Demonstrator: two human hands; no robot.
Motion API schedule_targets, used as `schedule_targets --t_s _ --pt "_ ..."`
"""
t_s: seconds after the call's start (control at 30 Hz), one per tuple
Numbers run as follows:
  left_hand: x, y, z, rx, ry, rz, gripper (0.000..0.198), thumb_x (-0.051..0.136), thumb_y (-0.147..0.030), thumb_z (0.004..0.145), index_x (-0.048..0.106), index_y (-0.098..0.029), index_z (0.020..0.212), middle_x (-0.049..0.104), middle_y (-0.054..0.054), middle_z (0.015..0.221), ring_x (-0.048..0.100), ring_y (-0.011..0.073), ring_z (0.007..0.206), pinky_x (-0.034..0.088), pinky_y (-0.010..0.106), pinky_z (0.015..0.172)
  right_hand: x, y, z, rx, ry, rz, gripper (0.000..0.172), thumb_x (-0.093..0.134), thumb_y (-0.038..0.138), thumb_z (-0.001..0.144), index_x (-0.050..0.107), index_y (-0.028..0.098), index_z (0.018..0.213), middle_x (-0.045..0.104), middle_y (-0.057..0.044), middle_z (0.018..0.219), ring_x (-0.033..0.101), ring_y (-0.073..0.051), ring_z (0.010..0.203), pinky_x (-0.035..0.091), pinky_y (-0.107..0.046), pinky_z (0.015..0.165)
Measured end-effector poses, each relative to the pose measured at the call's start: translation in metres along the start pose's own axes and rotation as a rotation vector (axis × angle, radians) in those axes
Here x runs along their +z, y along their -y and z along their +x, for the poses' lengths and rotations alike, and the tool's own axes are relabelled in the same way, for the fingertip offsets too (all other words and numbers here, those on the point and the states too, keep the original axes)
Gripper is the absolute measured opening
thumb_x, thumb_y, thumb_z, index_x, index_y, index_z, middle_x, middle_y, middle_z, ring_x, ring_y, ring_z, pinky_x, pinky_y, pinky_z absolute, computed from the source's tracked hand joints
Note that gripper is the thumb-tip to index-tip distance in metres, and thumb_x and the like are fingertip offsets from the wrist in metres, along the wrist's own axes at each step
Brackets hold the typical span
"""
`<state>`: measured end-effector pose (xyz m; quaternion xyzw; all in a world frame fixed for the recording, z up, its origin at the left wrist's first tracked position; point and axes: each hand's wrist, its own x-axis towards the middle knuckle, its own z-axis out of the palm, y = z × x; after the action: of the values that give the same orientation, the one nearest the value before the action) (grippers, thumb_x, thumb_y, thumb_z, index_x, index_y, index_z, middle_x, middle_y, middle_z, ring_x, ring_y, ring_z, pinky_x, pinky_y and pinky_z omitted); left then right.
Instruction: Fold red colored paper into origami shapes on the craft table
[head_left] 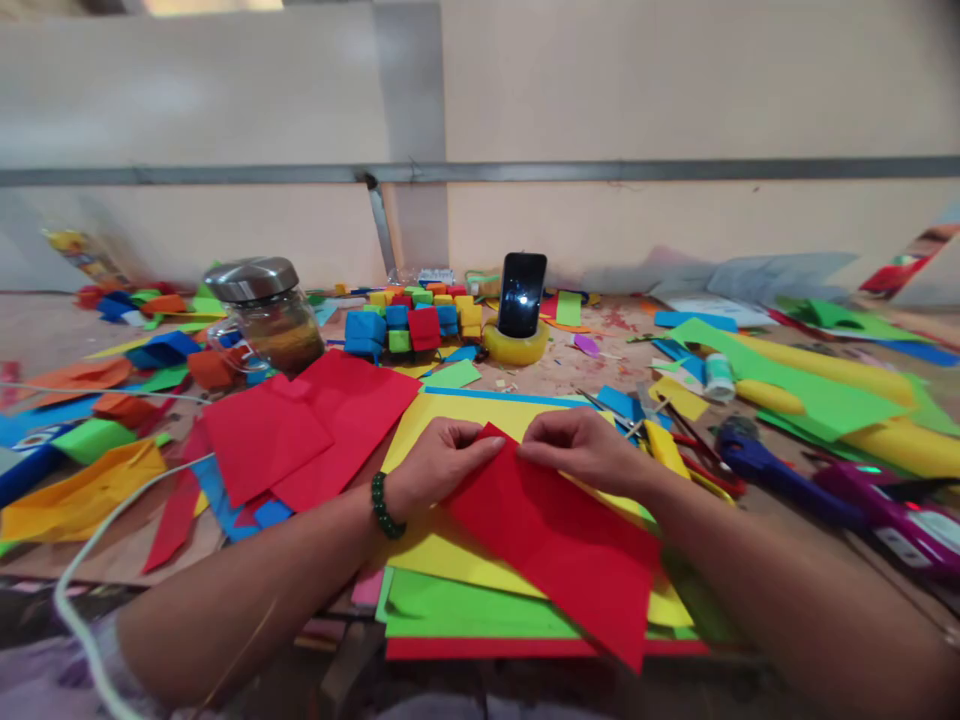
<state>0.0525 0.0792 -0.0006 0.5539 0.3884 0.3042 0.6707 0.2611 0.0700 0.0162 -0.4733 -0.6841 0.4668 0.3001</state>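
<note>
A red sheet of paper [555,545] lies slantwise over a stack of yellow paper [420,555] and green paper [465,605]. Its upper end is pinched between the thumb and fingers of my left hand [448,460], which wears a dark beaded bracelet at the wrist. Close beside it, my right hand [581,445] is closed on the same end, thumb and forefinger at the edge. Other red sheets [270,435] lie loose to the left of my left hand. Scissors [649,415] lie partly hidden behind my right hand.
A lidded glass jar [274,325] stands at the back left. Paper cubes [424,327] are piled mid-table. A phone [522,295] leans upright in a yellow tape roll [516,345]. Right are a small white bottle [718,378] and a purple device [892,515]. A white cable [82,560] crosses the left.
</note>
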Motion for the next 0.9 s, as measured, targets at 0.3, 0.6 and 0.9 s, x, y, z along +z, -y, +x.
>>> schedule_targets --t_s 0.3,0.6,0.9 --pt "-0.001 -0.005 -0.002 0.016 0.012 -0.038 0.039 0.076 -0.049 0.067 0.067 -0.011 0.072 0.064 0.002 0.065 0.053 0.0093 0.054 0.036 0.019 0.047 -0.013 0.002 -0.004 0.095 0.071 0.051 0.051 0.058 0.064 0.077 0.065 0.015 0.071 0.064 -0.003 0.063 0.055 -0.012 0.053 0.041 -0.023 0.050" --pt "-0.007 -0.004 0.001 0.044 -0.011 -0.023 0.044 0.072 -0.055 0.068 0.065 -0.012 0.072 0.062 0.001 0.065 0.052 0.0094 0.054 0.036 0.019 0.049 0.000 0.003 -0.006 0.144 0.140 0.121 0.042 0.068 0.054 0.074 0.062 0.014 0.064 0.054 0.003 0.055 0.042 -0.007 0.048 0.028 -0.021 0.045" --pt "-0.008 -0.004 0.002 0.094 -0.021 0.054 0.043 0.067 -0.056 0.073 0.062 -0.013 0.070 0.059 0.001 0.065 0.050 0.0095 0.056 0.032 0.019 0.047 0.002 0.001 -0.007 0.118 0.139 0.154 0.040 0.066 0.052 0.078 0.063 0.014 0.067 0.056 0.001 0.059 0.045 -0.008 0.052 0.030 -0.021 0.047"
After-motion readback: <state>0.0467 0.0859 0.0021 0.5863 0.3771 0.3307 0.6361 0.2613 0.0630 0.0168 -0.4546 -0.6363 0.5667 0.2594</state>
